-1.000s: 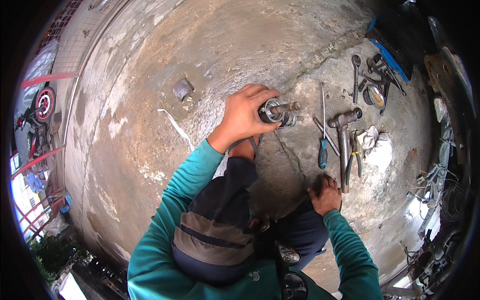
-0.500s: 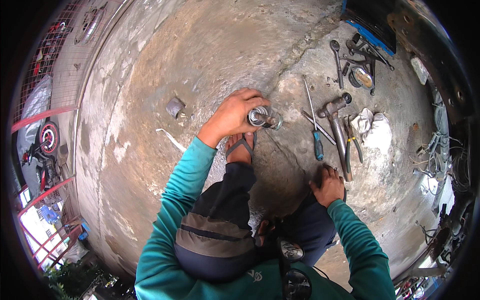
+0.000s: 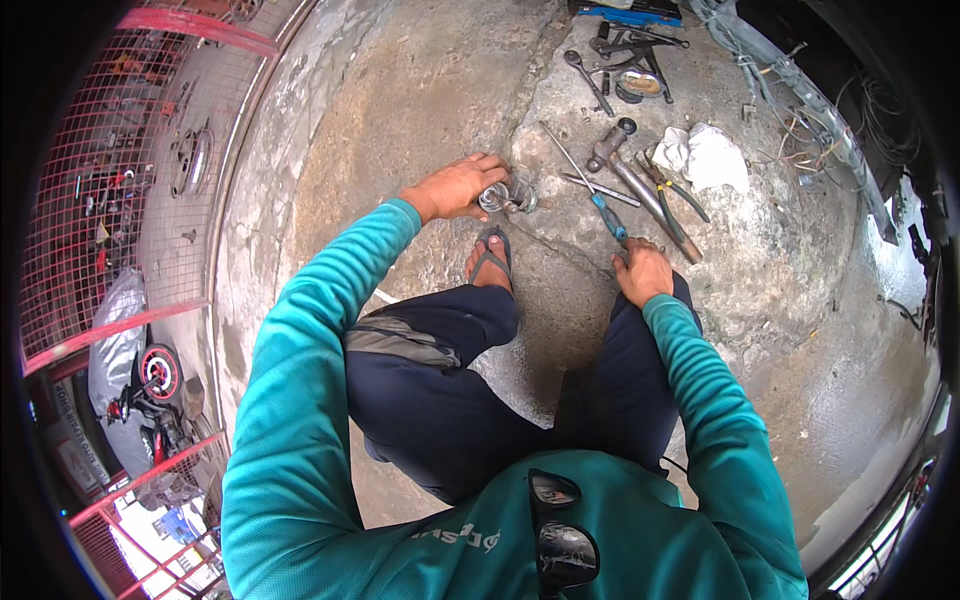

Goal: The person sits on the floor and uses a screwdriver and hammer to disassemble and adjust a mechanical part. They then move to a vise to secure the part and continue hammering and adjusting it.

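Note:
My left hand point(image 3: 455, 188) curls around a cylindrical metal part point(image 3: 494, 197) with a coil-like rim and a central shaft, low over the concrete just beyond my sandalled foot. Against its right side is a shiny, clear-looking ring-shaped piece point(image 3: 523, 193); whether the two are joined I cannot tell. My right hand point(image 3: 645, 272) lies over my right knee with its fingers extended, holding nothing. Closest to its fingertips is the blue handle of a screwdriver point(image 3: 608, 215). Beside that lie a ball-peen hammer point(image 3: 640, 185), a thin metal rod point(image 3: 602, 190) and yellow-and-black pliers point(image 3: 680, 190).
A white rag point(image 3: 715, 158) sits right of the pliers. Farther off are a ratchet point(image 3: 588, 82), several dark tools, a round tin point(image 3: 640, 83) and a blue-edged case point(image 3: 640, 14). Loose wires point(image 3: 800, 130) hang at right; a red mesh fence point(image 3: 100, 190) runs along the left.
My view has shifted, so the tools appear higher and more to the left. The left hand keeps hold of the metal part, and the right hand stays on the knee.

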{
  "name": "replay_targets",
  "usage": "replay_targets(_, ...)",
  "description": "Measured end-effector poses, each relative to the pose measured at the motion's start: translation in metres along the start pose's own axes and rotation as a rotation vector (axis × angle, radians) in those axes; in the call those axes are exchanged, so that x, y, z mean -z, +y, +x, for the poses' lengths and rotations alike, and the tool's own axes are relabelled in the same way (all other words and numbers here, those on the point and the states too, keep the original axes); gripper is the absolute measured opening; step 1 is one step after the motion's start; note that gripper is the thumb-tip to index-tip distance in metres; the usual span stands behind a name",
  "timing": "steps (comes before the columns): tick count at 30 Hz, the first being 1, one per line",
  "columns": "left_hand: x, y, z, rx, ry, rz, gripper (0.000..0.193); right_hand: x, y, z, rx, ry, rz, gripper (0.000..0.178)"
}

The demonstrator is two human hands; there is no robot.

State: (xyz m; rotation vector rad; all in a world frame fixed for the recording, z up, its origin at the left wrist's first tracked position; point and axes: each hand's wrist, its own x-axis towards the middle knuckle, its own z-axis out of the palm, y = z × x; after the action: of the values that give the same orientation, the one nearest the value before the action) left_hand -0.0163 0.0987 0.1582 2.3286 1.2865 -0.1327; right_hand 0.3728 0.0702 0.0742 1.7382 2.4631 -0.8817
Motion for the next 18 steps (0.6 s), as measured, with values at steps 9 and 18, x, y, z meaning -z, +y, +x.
replay_targets(9, 0.01, 0.033, 0.017, 0.058, -0.068, 0.036, 0.075, -0.022, -0.047, -0.018, 0.024, 0.147, 0.35, 0.034)
replay_targets(18, 0.01, 0.065, 0.028, 0.123, -0.078, 0.138, 0.076, -0.006, -0.087, 0.005, 0.149, 0.383, 0.896, 0.038)
